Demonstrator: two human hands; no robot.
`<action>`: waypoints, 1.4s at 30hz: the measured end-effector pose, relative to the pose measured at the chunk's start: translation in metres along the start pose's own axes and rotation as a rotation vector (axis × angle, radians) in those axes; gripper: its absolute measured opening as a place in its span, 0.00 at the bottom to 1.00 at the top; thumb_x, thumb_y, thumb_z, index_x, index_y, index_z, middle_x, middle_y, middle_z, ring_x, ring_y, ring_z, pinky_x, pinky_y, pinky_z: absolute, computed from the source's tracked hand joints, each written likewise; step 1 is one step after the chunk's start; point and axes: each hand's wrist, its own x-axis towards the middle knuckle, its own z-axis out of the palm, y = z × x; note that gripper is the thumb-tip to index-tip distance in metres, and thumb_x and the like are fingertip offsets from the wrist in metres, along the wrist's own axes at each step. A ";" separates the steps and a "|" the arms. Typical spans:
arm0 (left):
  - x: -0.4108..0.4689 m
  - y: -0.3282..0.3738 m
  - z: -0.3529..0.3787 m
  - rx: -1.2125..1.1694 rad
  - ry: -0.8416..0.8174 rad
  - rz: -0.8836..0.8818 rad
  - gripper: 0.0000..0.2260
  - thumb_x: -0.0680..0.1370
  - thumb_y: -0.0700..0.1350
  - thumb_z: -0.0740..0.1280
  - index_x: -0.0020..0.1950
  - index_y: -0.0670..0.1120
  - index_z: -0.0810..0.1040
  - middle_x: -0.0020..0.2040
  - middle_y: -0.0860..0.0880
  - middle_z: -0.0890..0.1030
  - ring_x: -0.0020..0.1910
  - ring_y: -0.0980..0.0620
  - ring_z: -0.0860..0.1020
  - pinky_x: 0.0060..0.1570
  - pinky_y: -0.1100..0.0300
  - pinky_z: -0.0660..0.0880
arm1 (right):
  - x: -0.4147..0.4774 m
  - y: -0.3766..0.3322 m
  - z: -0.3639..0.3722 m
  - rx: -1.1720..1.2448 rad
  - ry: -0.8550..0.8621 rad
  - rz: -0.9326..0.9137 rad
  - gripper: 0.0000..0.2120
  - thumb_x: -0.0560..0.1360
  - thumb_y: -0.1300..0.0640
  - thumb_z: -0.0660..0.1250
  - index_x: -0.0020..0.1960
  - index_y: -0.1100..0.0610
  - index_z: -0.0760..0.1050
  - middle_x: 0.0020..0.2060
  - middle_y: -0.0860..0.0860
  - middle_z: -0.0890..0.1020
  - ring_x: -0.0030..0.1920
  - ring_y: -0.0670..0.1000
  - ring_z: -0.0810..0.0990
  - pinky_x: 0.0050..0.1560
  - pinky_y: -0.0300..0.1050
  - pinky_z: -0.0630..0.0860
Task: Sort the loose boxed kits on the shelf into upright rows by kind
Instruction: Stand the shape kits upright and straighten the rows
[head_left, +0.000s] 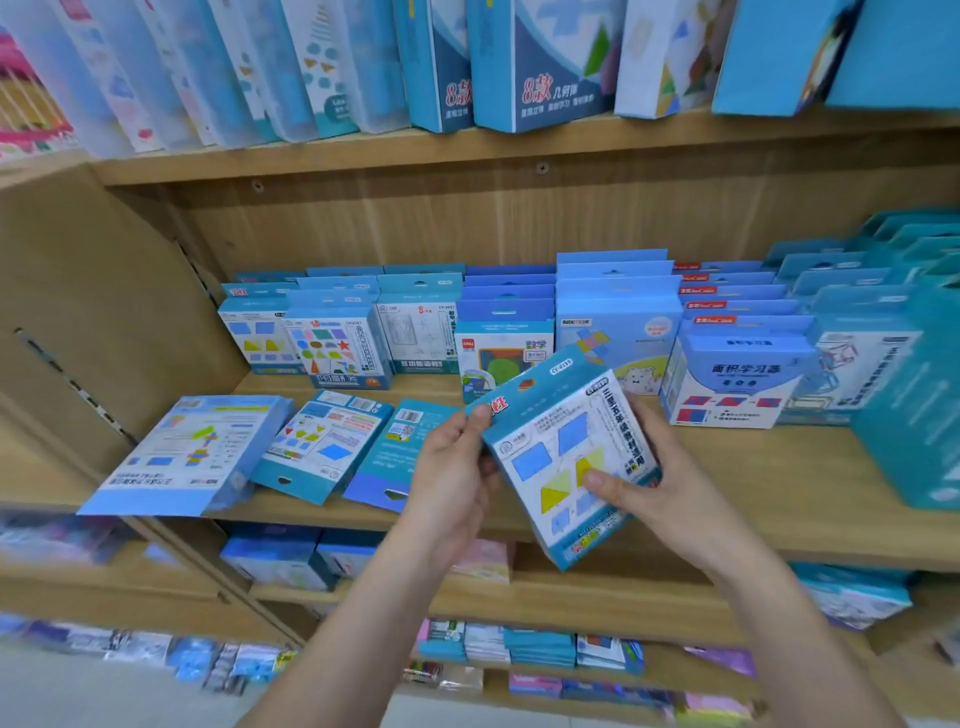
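Both my hands hold one blue-and-white boxed kit (558, 447) with blue and yellow shapes printed on its front, tilted in the air in front of the wooden shelf (727, 483). My left hand (454, 467) grips its left edge, thumb on the top corner. My right hand (649, 478) grips its right side, thumb across the front. Three loose kits lie flat, backs up, at the shelf's left front: a large one (187, 452), a middle one (322, 441) and a teal one (395, 452) partly behind my left hand. Upright rows of kits (519, 322) stand at the back.
A tall teal box (914, 410) stands at the shelf's right edge. The shelf above carries large upright boxes (540, 62). Lower shelves hold more packets (535, 644). A wooden side panel (104, 312) closes the shelf on the left.
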 end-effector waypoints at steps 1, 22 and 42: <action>0.001 0.002 0.000 -0.070 0.002 -0.067 0.09 0.81 0.43 0.59 0.45 0.41 0.76 0.41 0.43 0.84 0.36 0.51 0.82 0.35 0.58 0.80 | 0.000 -0.002 -0.001 -0.024 0.020 0.003 0.30 0.66 0.56 0.74 0.65 0.45 0.67 0.52 0.42 0.83 0.52 0.44 0.82 0.43 0.37 0.79; -0.012 0.027 -0.025 0.413 -0.108 0.064 0.09 0.70 0.42 0.73 0.48 0.43 0.80 0.44 0.46 0.85 0.45 0.48 0.83 0.47 0.56 0.81 | -0.005 -0.004 0.013 -0.027 0.050 0.064 0.21 0.67 0.57 0.75 0.55 0.43 0.71 0.47 0.46 0.83 0.42 0.41 0.83 0.35 0.35 0.78; 0.035 0.210 -0.200 1.427 0.335 0.792 0.24 0.69 0.40 0.75 0.64 0.47 0.75 0.56 0.46 0.77 0.56 0.47 0.75 0.57 0.58 0.69 | 0.171 -0.145 0.226 -0.707 -0.244 -0.481 0.24 0.69 0.53 0.74 0.62 0.42 0.70 0.45 0.42 0.77 0.42 0.45 0.77 0.42 0.40 0.72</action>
